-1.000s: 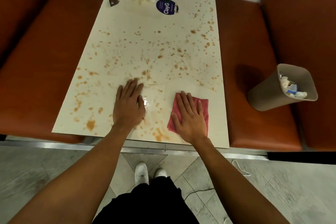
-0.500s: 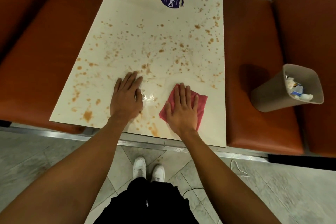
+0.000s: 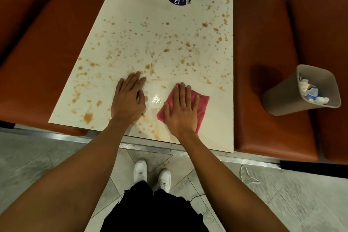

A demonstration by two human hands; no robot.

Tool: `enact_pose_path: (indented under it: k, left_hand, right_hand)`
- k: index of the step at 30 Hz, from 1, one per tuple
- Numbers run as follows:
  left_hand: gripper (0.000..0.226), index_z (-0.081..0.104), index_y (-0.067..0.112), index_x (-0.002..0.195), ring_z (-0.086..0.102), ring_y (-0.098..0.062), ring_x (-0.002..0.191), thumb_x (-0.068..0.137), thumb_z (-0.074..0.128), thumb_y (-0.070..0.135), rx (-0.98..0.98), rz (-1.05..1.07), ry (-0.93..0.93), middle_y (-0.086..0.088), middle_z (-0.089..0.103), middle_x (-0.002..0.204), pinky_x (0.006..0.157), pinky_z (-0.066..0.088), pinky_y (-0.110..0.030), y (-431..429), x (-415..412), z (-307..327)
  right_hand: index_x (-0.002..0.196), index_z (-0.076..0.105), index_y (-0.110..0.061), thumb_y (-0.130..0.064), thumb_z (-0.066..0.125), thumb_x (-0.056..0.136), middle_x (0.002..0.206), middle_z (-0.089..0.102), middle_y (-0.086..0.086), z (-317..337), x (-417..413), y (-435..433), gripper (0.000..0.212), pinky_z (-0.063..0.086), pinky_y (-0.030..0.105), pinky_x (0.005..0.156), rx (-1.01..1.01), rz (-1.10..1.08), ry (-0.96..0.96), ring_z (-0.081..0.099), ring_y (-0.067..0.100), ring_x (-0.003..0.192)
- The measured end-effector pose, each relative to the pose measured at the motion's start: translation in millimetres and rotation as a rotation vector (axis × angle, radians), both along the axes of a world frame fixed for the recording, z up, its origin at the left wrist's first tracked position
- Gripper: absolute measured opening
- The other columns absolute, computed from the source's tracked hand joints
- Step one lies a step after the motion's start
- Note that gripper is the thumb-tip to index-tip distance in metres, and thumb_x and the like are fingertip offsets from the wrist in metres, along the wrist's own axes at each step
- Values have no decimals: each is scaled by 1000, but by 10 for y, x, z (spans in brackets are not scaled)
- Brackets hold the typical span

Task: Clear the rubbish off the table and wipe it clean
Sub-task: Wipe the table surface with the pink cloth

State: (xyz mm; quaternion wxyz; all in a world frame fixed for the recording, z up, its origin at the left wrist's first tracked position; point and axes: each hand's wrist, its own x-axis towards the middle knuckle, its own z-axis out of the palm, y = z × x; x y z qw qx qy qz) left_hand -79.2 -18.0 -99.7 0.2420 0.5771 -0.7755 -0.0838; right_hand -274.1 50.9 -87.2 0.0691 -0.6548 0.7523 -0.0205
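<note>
1. The pink cloth [image 3: 203,102] was pressed flat near the counter [image 3: 216,126] edge by the right hand [image 3: 181,112], fingers straight.
2. The left hand [image 3: 129,100] was laid open just beside it, holding nothing.
3. Brown stains [image 3: 165,50] were spread ahead and leftward.

Pink cloth [image 3: 202,104], brown-speckled cream table [image 3: 143,13]

Orange-brown benches [image 3: 263,62] both sides; grey marbled floor tiles [image 3: 301,203].
</note>
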Motion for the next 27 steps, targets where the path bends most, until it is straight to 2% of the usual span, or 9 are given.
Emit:
enact_pose_path:
  k: [3,6,9,11,13,16,19,23,27]
  left_hand:
    - [52,51,19,154,25,-17,159,103,41,24,20,1,-14,0,37,168,130,18,-47,10,7,10]
    - [51,52,18,153,27,-17,158,104,42,23,5,-2,-9,-1,38,168,129,20,-48,7,10,11]
    - [52,51,18,154,26,-18,159,104,41,24,14,7,-21,-1,36,168,129,19,-49,13,4,13]
    - [53,50,18,155,25,-18,159,103,40,25,25,5,-39,-1,35,169,130,18,-49,7,15,21]
    - [54,49,18,155,25,-20,159,102,39,25,37,-3,-49,-2,34,169,130,17,-49,-4,14,26]
    - [55,47,17,156,24,-20,159,102,37,25,58,-4,-60,-3,33,170,131,15,-48,-8,5,37]
    - [55,46,18,157,21,-19,160,103,36,25,69,-11,-64,-2,31,171,131,14,-48,-14,21,30]
    - [56,46,17,157,20,-20,160,104,32,26,82,-19,-58,-3,30,171,130,14,-49,-5,25,33]
    - [55,46,17,156,21,-19,160,103,32,25,82,-16,-55,-3,31,171,130,14,-49,-7,32,32]
  right_hand:
    - [168,1,-15,-53,20,111,176,-8,4,33,71,241,71,4,58,129,4,242,-22,-14,22,162]
    - [169,-1,-21,-56,28,111,176,-9,-2,78,-262,485,73,7,56,130,9,440,-26,-12,16,162]
    - [169,0,-20,-56,28,110,176,-7,1,40,-442,359,75,4,56,130,-3,218,13,-11,18,162]
    - [168,3,-14,-54,23,110,176,-5,5,0,-260,155,73,4,58,129,-6,-5,30,-10,22,162]
    - [168,4,-11,-53,20,111,176,-4,9,-2,37,36,73,4,59,129,-4,-116,1,-10,25,162]
    - [168,3,-13,-52,23,112,176,-7,6,8,295,231,72,1,57,130,-8,67,-23,-12,22,162]
    - [169,0,-21,-55,30,111,176,-10,-2,59,78,513,73,2,55,131,-9,262,-55,-13,16,162]
    - [168,-3,-22,-57,25,110,176,-10,-1,45,-323,522,74,5,56,130,6,-4,-23,-13,15,162]
    - [167,-10,-17,-57,12,110,175,-16,5,42,143,345,73,-4,57,130,46,-122,-6,-21,21,160]
